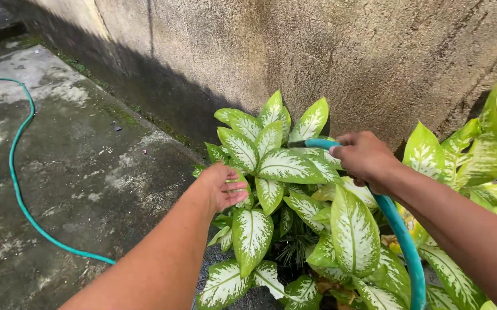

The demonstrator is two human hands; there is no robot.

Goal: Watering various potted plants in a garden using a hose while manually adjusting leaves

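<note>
Against the stained wall, my right hand grips the hose; my left hand, half-open at nine o'clock, should part the leaves gently.

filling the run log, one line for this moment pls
left hand: parting plant leaves | right hand: gripping teal hose over plant

The pot under the variegated plant is hidden by leaves. The teal hose is cut off at 5 o'clock and again at 9 o'clock. Its nozzle is covered by the right hand.
</note>
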